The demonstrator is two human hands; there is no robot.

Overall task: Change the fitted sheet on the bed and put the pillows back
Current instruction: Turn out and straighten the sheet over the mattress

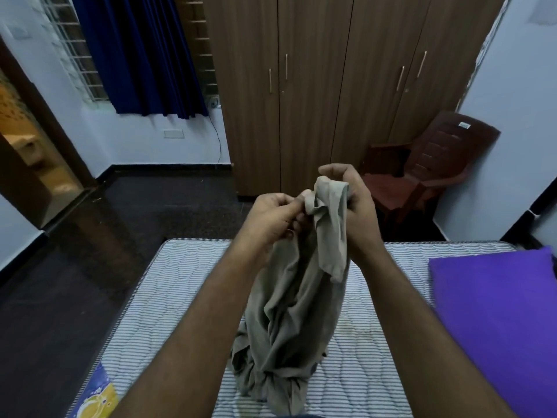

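- Both bare forearms reach forward from the near edge, meeting over the middle of the bed.
- Left hand (275, 214) has its fingers curled, pinching a gathered edge of the grey-brown sheet (289, 312) between thumb and fingertips.
- Right hand (351, 203) is curled round the top of the same cloth, a folded band of it draped over the fingers, thumb arched above.
- From the two hands the sheet hangs in a bunched, wrinkled column; its lower end rests in soft folds on the mattress (168, 285), near the camera.
- Its cloth looks thin, matte and limp, with a hemmed edge at the top.
- Bare of any cover, the mattress is quilted in wavy stitching, with fine dark stripes on white and a corded edge; a blue-and-yellow printed label (96, 396) shows at its near left corner.
- On the right side of the bed lies a flat, smooth purple pillow (497, 321), apart from the sheet.
- Beyond the bed's far edge is glossy dark floor (99, 236).
- Against the far wall stands a wood-grain wardrobe (316, 101) with slim metal handles.
- A brown moulded plastic chair (422, 170) sits in the far right corner.
- A pleated dark blue curtain (141, 55) hangs at far left.
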